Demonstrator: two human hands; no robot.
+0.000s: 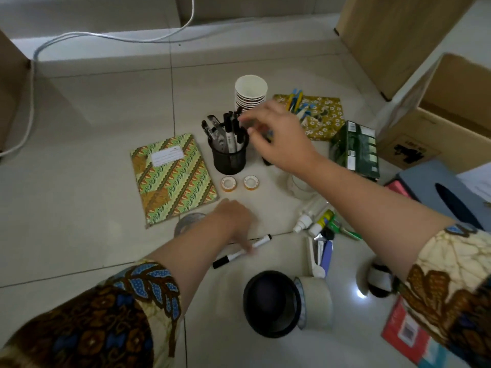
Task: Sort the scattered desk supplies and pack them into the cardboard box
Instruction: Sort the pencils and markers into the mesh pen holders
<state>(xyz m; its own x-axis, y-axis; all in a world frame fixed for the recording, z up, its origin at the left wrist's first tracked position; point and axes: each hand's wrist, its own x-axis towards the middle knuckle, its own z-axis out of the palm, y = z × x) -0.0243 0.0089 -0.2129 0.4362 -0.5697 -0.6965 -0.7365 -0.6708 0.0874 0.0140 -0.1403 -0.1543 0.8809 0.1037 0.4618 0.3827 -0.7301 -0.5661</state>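
Pens (226,128) fill the mesh cup (230,161) beside the spread, empty right grip (279,136); left grip (235,219) touches a marker (261,241), hold unclear.

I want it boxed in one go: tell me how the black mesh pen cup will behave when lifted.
The mesh pen cup is probably top-heavy: the markers stand well above its rim, so a high push may tip it. Its mesh wall looks stiff and is unlikely to crush. If the cup is tilted, the loose markers would probably spill.
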